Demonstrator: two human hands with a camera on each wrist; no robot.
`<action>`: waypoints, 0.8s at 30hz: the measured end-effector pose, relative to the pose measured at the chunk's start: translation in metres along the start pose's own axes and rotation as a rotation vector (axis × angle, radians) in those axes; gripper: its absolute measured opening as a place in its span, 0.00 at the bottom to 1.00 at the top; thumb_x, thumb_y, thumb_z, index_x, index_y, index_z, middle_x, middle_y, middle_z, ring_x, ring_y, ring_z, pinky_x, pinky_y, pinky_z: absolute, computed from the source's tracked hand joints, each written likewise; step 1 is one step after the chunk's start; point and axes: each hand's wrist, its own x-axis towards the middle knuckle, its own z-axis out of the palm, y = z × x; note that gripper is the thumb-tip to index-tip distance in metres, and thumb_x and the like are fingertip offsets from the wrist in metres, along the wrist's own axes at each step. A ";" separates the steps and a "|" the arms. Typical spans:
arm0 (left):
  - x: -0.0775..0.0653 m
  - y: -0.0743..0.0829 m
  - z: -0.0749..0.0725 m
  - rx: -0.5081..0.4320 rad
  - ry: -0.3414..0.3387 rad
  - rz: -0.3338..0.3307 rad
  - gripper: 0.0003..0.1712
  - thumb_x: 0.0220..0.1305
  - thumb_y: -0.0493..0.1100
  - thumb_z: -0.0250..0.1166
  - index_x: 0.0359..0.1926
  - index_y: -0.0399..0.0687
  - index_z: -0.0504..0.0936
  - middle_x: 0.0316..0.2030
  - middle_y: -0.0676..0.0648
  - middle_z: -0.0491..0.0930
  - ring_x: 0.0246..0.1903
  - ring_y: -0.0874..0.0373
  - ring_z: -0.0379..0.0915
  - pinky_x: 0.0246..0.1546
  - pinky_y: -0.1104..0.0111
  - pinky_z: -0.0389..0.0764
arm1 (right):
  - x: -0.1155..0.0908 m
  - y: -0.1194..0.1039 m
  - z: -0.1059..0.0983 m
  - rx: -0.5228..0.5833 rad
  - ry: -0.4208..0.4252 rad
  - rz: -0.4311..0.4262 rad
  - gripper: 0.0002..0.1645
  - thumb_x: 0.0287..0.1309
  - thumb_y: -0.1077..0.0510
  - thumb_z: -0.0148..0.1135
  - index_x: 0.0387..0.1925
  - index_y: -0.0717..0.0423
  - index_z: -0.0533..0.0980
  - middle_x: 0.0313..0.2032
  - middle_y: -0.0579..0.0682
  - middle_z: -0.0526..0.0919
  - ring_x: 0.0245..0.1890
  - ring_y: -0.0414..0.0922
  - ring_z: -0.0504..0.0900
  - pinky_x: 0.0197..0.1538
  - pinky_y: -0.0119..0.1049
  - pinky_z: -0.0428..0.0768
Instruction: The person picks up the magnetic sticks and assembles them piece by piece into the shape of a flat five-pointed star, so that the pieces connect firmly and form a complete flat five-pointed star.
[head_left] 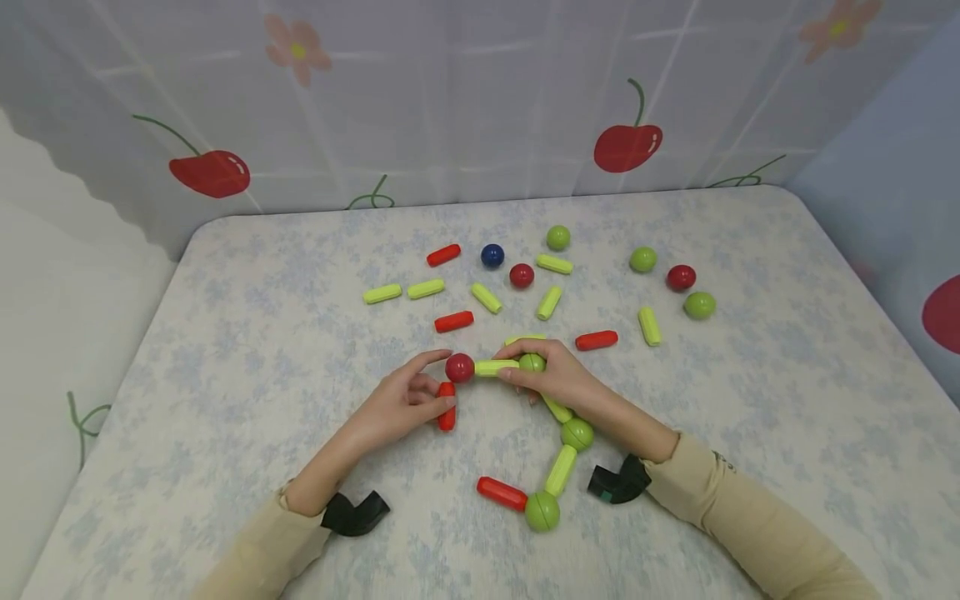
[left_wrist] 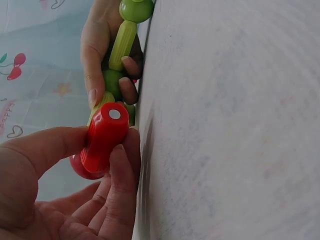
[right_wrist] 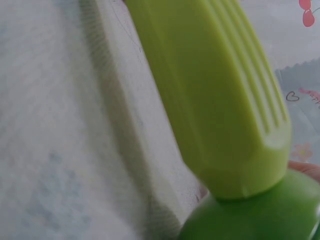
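— What does the left hand (head_left: pixel 397 410) have?
— 1 held red stick (head_left: pixel 447 418), pinched between thumb and fingertips, with almost no gap left around it. In the left wrist view, 1 white dot (left_wrist: pixel 114 114) shows on the stick's near end.

— And the right hand (head_left: pixel 558 375)?
— Its fingers are curled about 1 end of the chain, with the thumb against 1 gripped yellow-green stick (head_left: pixel 491 368).

— Where is that chain, and what is in it?
— On the table (head_left: pixel 300 333), curving from between the hands down toward the person. I count 1 joined red ball (head_left: pixel 460 367) at the far end, 3 joined green balls (head_left: pixel 542 511), 3 yellow-green sticks including the gripped 1, and 1 end red stick (head_left: pixel 502 493) at the near end. Then 1 half-hidden stick (head_left: pixel 517 339), yellow-green, shows behind the right hand; I can't tell if it is joined.

— Does the held red stick touch the joined red ball?
— It is just beside it; I can't tell if they touch.

— And the loose pieces?
— All beyond the hands: 3 loose red sticks (head_left: pixel 454 322), 6 loose yellow-green sticks (head_left: pixel 382 293), 3 loose green balls (head_left: pixel 558 237), 2 loose red balls (head_left: pixel 522 276) and 1 blue ball (head_left: pixel 492 256).
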 end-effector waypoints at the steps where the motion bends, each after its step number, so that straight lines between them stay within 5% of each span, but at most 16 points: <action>1: 0.000 0.000 0.000 -0.006 -0.001 0.000 0.35 0.60 0.40 0.66 0.67 0.46 0.62 0.33 0.46 0.78 0.28 0.53 0.76 0.31 0.63 0.71 | 0.000 0.000 0.000 0.004 -0.001 0.000 0.15 0.57 0.57 0.65 0.45 0.58 0.79 0.23 0.53 0.76 0.18 0.45 0.72 0.22 0.33 0.73; 15: 0.000 0.001 0.000 -0.003 -0.009 0.040 0.36 0.59 0.38 0.66 0.67 0.44 0.62 0.34 0.46 0.79 0.27 0.55 0.76 0.31 0.64 0.74 | 0.001 0.001 0.000 0.018 -0.006 -0.007 0.16 0.56 0.58 0.66 0.46 0.59 0.79 0.22 0.53 0.76 0.19 0.45 0.72 0.22 0.33 0.73; 24: 0.000 0.002 0.008 -0.027 -0.016 -0.008 0.35 0.60 0.40 0.66 0.66 0.45 0.62 0.33 0.46 0.79 0.28 0.55 0.77 0.31 0.64 0.75 | 0.000 0.002 0.000 0.040 -0.018 0.011 0.15 0.57 0.56 0.65 0.45 0.59 0.79 0.23 0.53 0.75 0.18 0.44 0.70 0.22 0.33 0.72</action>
